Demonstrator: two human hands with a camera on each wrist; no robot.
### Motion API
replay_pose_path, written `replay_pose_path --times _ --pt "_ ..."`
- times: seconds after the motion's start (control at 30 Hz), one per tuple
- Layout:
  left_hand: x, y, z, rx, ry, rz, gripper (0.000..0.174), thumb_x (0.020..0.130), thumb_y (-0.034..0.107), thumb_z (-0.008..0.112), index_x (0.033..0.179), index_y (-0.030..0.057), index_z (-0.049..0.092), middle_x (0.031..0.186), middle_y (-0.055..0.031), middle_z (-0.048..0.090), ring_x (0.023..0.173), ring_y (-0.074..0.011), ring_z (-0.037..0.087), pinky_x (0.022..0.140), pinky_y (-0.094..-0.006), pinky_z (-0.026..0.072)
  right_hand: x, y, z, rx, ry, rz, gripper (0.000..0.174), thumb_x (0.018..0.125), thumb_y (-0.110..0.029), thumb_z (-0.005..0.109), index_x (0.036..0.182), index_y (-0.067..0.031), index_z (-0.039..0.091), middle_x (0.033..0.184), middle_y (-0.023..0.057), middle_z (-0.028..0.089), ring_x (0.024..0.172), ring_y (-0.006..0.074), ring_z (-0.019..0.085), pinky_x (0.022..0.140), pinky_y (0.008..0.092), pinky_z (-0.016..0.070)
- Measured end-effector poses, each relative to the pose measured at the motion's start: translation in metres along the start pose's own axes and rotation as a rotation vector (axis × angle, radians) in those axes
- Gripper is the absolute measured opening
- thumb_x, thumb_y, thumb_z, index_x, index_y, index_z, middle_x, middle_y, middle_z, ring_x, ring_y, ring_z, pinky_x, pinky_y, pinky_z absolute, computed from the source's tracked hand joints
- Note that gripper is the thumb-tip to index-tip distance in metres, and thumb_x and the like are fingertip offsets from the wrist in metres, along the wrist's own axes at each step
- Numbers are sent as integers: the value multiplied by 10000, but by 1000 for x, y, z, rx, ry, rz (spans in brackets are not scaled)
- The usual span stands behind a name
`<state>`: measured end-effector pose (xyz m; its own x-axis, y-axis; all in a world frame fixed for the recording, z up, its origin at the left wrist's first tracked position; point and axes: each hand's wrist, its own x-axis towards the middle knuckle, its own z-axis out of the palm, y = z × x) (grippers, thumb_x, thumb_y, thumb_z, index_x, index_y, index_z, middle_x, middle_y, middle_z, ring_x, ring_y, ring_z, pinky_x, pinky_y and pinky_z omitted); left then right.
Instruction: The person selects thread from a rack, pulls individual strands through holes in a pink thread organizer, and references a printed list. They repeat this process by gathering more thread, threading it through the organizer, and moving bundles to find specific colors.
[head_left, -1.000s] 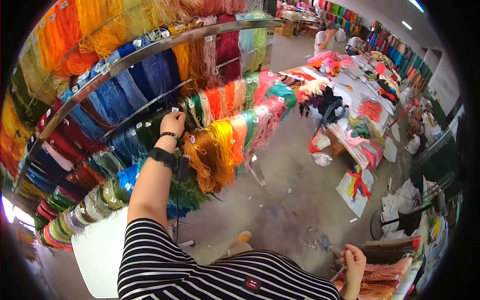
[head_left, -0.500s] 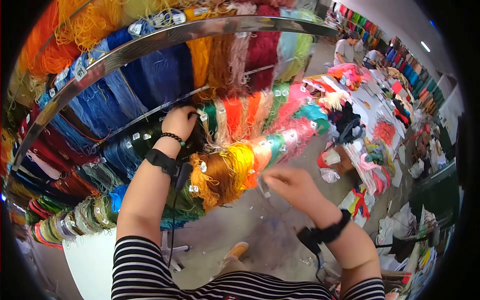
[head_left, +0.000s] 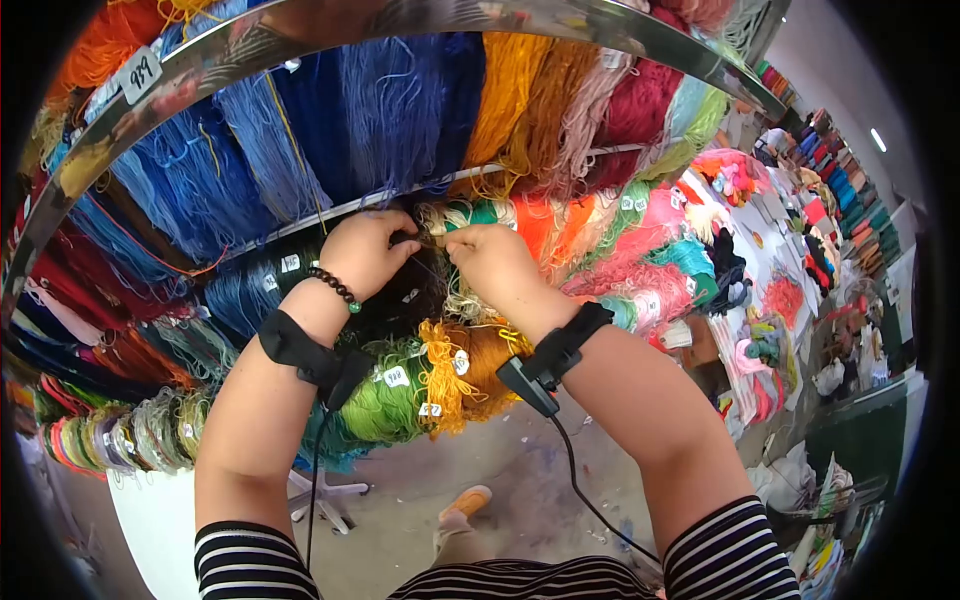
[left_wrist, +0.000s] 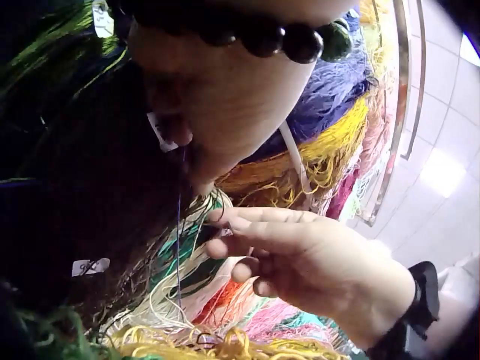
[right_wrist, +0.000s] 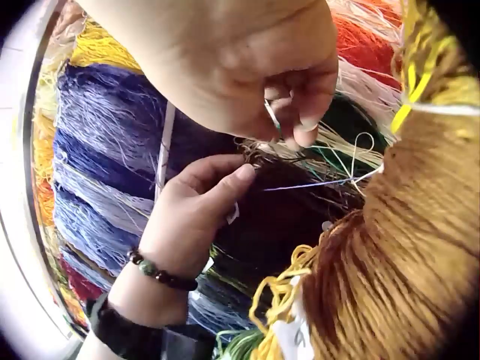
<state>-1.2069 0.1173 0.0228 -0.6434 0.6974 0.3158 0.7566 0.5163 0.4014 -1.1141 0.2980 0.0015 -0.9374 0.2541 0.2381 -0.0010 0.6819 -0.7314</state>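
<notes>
Both hands meet at a dark brown yarn hank (head_left: 415, 290) hanging on a rack of coloured hanks. My left hand (head_left: 400, 238) pinches a few dark strands (right_wrist: 251, 159) between thumb and forefinger, and a thin blue thread (left_wrist: 178, 225) hangs from the pinch. In the right wrist view that thread (right_wrist: 307, 184) runs toward the orange-brown hank (right_wrist: 390, 255). My right hand (head_left: 457, 245) sits just to the right, fingers curled, and nips a pale strand (right_wrist: 268, 112). The two hands' fingertips nearly touch. Each wrist wears a black camera strap.
A chrome rail (head_left: 420, 25) curves overhead with blue hanks (head_left: 380, 110) below it. Green (head_left: 385, 400) and orange-brown hanks (head_left: 470, 370) with white tags hang under the hands. A cluttered yarn table (head_left: 790, 260) stands right. Below are concrete floor (head_left: 520, 470) and my orange shoe (head_left: 465, 500).
My right hand has risen from low at the right to the rack and joined the left hand at the dark hank. The view has moved closer to the rack.
</notes>
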Motion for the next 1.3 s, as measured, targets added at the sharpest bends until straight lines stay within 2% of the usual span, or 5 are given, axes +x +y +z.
replay_pose_path --times 0.63,0.87,0.97,1.1,1.3 --pt "-1 -6 1 -38 -28 -18 295 757 295 691 620 41 629 883 -100 692 704 -326 629 650 -436 499 9 -8 9 -274 102 -76 151 801 -213 656 814 -70 701 778 166 673 767 355 664 668 452 528" --pt "0 9 -5 63 -60 -83 238 767 266 679 918 81 671 979 -155 682 799 -360 637 719 -441 506 20 -18 11 -401 82 7 208 827 -243 637 777 -51 700 792 187 676 777 370 660 673 450 526" --pt "-3 7 1 32 20 10 352 795 287 657 1118 149 680 969 -155 696 880 -358 654 779 -457 523 22 -2 10 0 66 34 219 822 -235 650 792 -24 696 761 172 678 720 324 667 654 411 515" --pt "-1 8 0 102 -69 -27 396 817 292 649 1189 160 672 1147 -150 642 986 -354 635 852 -430 512 8 9 -9 380 35 148 176 830 -176 691 828 0 675 679 43 640 628 114 579 595 297 465" --pt "-2 14 -4 95 -93 -56 401 820 296 647 1194 154 675 1206 -136 622 1000 -351 629 866 -424 505 -34 0 -43 638 -13 173 101 926 -104 619 884 -16 642 692 -52 567 602 31 467 536 209 363"
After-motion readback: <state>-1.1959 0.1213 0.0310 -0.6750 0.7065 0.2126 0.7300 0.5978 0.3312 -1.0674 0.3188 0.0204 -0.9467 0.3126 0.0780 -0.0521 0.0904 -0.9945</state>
